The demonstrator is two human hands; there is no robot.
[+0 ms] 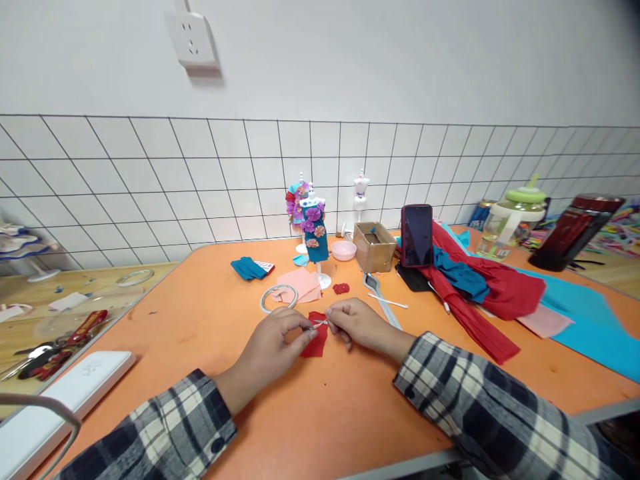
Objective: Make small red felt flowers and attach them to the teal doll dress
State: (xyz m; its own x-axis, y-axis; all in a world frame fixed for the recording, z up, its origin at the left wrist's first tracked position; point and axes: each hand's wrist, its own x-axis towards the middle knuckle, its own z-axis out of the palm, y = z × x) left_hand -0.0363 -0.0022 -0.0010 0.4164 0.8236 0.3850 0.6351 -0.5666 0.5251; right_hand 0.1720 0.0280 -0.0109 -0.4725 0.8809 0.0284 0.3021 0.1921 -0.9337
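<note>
1. On the orange table [210, 333], near its middle: left hand [273, 347] and right hand [357, 325] meet over a red cloth piece [316, 343].
2. Both hands' fingers pressed together, pinching the cloth's top edge.
3. Tape ring [279, 297] just behind.

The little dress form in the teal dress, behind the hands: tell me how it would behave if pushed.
The dress form probably tips easily: tall on one thin pole and a small round base. Likely light too. Its paper flowers look crushable.
</note>
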